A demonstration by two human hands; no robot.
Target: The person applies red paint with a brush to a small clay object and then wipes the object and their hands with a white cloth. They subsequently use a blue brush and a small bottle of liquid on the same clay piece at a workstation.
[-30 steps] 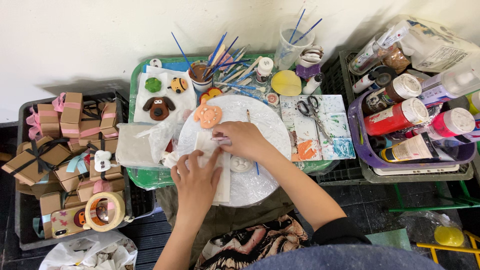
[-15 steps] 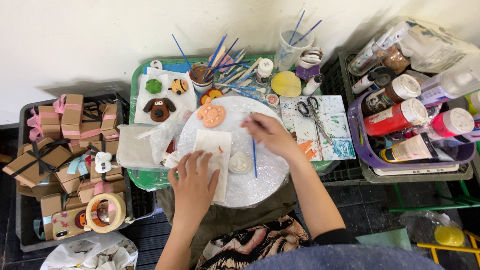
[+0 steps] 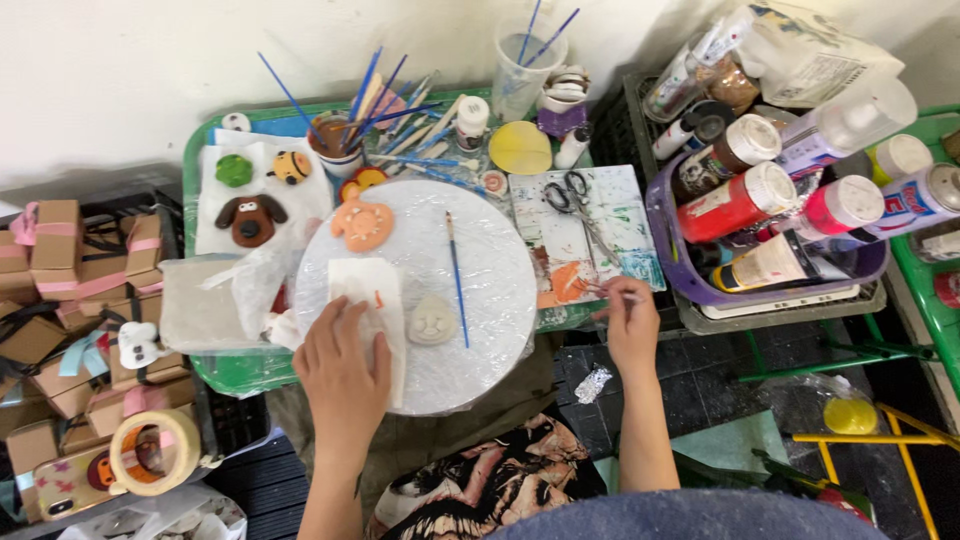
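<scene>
Left hand (image 3: 343,375) lies flat, fingers together, on a white paper towel (image 3: 372,300) atop the round plastic-wrapped board (image 3: 490,300) (unpainted clay face (image 3: 433,321) just beside). Right hand (image 3: 630,322) pinches a thin paintbrush (image 3: 608,291) over the paint-smeared palette (image 3: 615,215).

My left hand (image 3: 343,375) is covering part of the white paper towel (image 3: 372,300). My right grip (image 3: 628,318) is hiding most of a thin brush; the right edge is cutting off bottles (image 3: 925,200).
</scene>
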